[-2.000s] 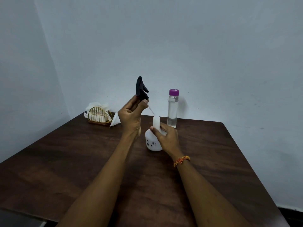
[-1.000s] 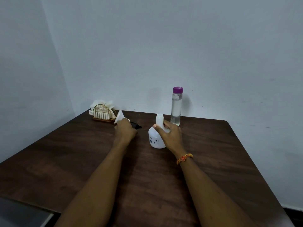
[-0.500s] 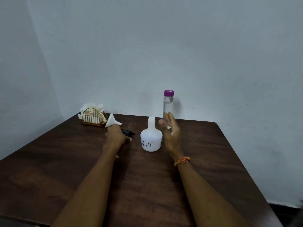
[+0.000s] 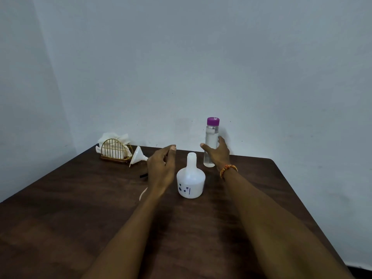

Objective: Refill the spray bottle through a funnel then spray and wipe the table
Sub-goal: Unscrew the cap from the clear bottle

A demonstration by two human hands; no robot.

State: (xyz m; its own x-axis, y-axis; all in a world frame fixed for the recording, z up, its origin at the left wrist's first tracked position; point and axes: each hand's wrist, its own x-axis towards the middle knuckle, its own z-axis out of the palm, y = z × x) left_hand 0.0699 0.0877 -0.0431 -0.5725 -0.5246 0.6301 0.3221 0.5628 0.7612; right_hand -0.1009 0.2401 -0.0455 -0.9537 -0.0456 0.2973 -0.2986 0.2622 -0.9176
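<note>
The spray bottle [image 4: 190, 179], a squat white flask with its neck uncapped and standing upright, sits near the middle of the dark worktop [image 4: 80, 218], presumably so that both hands can work around it. At about one o'clock from it, just beyond, stands the clear water bottle [image 4: 211, 146] with its purple cap on, close to the wall at the far edge. The right hand [image 4: 218, 153] reaches out to it, thumb on one side and fingers curling round the other; whether it has closed on the bottle or is only about to touch cannot be told, so I judge the grasp as not yet firm. The forearm stretches straight out, and a bead bracelet [image 4: 228, 169] rides at the wrist. The left hand [image 4: 161, 168] hovers at nine o'clock of the spray bottle, loosely spread, fingers relaxed and holding nothing. Beneath and behind it a black piece [image 4: 143, 176] and a thin pale tube [image 4: 143, 193] peek out, probably the removed spray head laid aside to free the neck. The white funnel [image 4: 137, 157] lies on its side at ten o'clock, touching or just beside a gold wire holder [image 4: 114, 151] stuffed with tissues [image 4: 112, 137], handy for the wiping later. The funnel probably belongs in the neck before anything is poured.
</note>
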